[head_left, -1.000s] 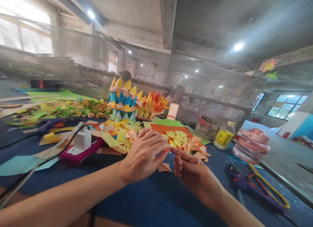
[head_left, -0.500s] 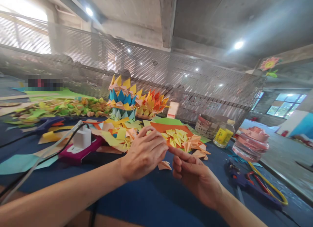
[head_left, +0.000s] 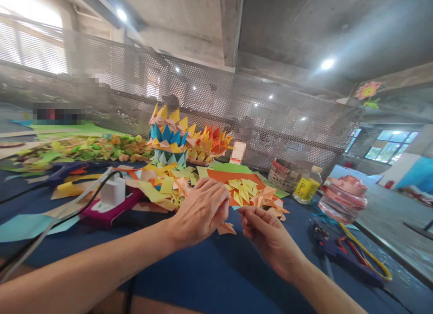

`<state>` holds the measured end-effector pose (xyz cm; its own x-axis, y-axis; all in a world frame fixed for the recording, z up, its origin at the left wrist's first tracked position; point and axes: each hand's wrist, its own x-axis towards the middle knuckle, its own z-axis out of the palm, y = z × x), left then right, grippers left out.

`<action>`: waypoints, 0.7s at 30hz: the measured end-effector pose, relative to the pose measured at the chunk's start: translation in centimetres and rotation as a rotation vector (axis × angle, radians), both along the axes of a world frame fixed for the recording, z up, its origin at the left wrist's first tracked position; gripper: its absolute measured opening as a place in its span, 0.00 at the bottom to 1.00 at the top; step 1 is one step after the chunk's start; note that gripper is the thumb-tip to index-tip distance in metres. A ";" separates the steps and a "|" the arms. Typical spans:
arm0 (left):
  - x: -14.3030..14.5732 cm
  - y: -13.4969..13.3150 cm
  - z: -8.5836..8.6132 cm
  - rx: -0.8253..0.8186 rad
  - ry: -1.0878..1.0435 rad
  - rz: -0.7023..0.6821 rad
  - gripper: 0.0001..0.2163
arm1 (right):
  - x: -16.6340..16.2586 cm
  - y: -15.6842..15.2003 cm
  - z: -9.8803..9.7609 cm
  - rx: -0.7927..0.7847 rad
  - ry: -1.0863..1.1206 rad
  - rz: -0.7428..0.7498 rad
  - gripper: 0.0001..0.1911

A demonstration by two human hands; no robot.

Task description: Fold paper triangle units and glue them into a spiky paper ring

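Note:
My left hand [head_left: 201, 210] and my right hand [head_left: 267, 237] meet fingertip to fingertip just above the blue tablecloth [head_left: 209, 278]. Both pinch a small piece of paper [head_left: 236, 208], which the fingers mostly hide. A folded orange triangle [head_left: 226, 228] lies on the cloth right under the hands. Just behind them an orange sheet [head_left: 219, 175] carries a heap of folded yellow and peach triangles [head_left: 248, 191]. Farther back stands a tiered paper tower [head_left: 168, 138] in blue, yellow and peach, next to a spiky orange paper piece [head_left: 209, 145].
A white charger [head_left: 113, 192] sits on a magenta power strip [head_left: 108, 214] at the left, with cables running toward me. At the right lie a glue gun [head_left: 341, 251], a yellow bottle [head_left: 306, 185], a basket [head_left: 282, 176] and a pink jar [head_left: 343, 199]. A perforated metal screen [head_left: 270, 120] closes the back.
My right index finger, stretched out toward the left hand before, has curled in, so both hands now pinch together. The hands stay in the same spot.

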<state>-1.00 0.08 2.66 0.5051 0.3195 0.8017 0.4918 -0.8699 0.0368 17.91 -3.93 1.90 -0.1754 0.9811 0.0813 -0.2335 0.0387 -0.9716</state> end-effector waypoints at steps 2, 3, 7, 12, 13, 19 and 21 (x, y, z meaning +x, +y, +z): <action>0.0 0.0 -0.1 -0.023 -0.002 -0.035 0.10 | 0.0 0.0 0.0 0.033 -0.038 -0.032 0.13; 0.0 0.0 -0.2 -0.033 -0.008 -0.056 0.10 | 0.0 0.0 0.0 0.041 -0.050 -0.051 0.14; 0.0 0.3 -0.4 -0.062 -0.035 -0.121 0.09 | -0.1 0.0 0.1 0.041 -0.099 -0.095 0.18; 0.0 0.5 -0.6 -0.096 -0.066 -0.135 0.06 | -0.2 0.0 0.3 0.059 -0.128 -0.126 0.16; 0.0 0.5 -0.6 -0.108 -0.061 -0.136 0.06 | -0.2 -0.1 0.3 0.061 -0.133 -0.140 0.16; 0.1 0.2 -0.7 -0.152 -0.043 -0.156 0.06 | -0.2 -0.3 0.3 0.099 -0.227 -0.150 0.16; 0.2 0.2 -0.8 -0.155 -0.047 -0.167 0.06 | -0.2 -0.3 0.1 0.135 -0.261 -0.107 0.17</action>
